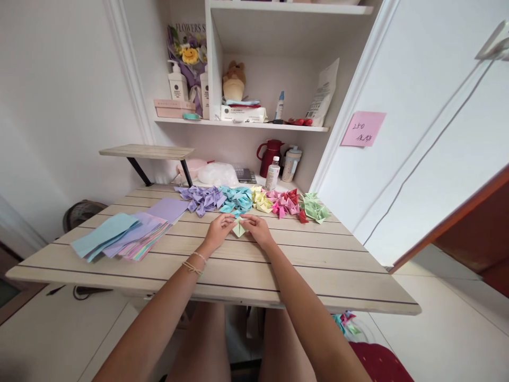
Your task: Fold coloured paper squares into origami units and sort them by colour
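A small light green folded paper (pixel 239 229) is pinched between my two hands, just above the middle of the wooden table. My left hand (pixel 218 230) grips its left side with closed fingers. On the opposite side, my right hand (pixel 257 229) has its fingers closed on the paper too. The fingers cover the upper part of the folds. Right behind my hands lie folded paper pieces in heaps: purple (pixel 203 199), blue (pixel 235 199), yellow (pixel 261 199), pink (pixel 283 203) and light green (pixel 314 208). A few red pieces (pixel 303 216) lie beside the pink ones.
Stacks of blue paper (pixel 105 233) and multicoloured sheets (pixel 145 241) lie at the left, near a purple sheet (pixel 169 209). A clear bottle (pixel 272 175), red jug (pixel 271 158) and tumbler (pixel 291 164) stand at the back. A small raised shelf (pixel 147 152) overhangs the back left.
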Action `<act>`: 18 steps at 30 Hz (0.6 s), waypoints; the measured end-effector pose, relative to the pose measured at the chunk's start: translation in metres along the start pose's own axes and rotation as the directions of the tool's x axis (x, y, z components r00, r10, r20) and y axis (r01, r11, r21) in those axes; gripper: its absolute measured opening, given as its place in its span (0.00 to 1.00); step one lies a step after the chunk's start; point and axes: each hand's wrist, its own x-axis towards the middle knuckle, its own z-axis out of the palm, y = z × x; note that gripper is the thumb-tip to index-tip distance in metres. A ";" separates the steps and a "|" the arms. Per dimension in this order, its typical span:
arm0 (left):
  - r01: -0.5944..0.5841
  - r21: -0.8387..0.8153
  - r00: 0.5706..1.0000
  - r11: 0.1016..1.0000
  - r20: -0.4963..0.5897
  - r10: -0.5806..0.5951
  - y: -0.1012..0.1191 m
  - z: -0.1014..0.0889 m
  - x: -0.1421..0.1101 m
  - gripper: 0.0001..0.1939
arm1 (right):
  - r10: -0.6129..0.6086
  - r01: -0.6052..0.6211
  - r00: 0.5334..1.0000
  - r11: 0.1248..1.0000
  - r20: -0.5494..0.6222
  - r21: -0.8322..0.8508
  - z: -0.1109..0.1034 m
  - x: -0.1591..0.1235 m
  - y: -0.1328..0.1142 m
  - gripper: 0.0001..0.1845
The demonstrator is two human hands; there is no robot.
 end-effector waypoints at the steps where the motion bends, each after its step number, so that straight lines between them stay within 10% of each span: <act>1: -0.001 0.014 1.000 1.000 0.010 0.001 0.000 0.000 0.000 0.15 | -0.016 0.016 1.000 1.000 -0.001 -0.006 0.000 0.000 0.000 0.23; 18: 0.187 -0.318 0.981 0.930 0.004 -0.196 0.001 -0.001 0.002 0.17 | -0.035 0.033 0.997 0.999 0.068 0.038 -0.001 -0.001 -0.006 0.19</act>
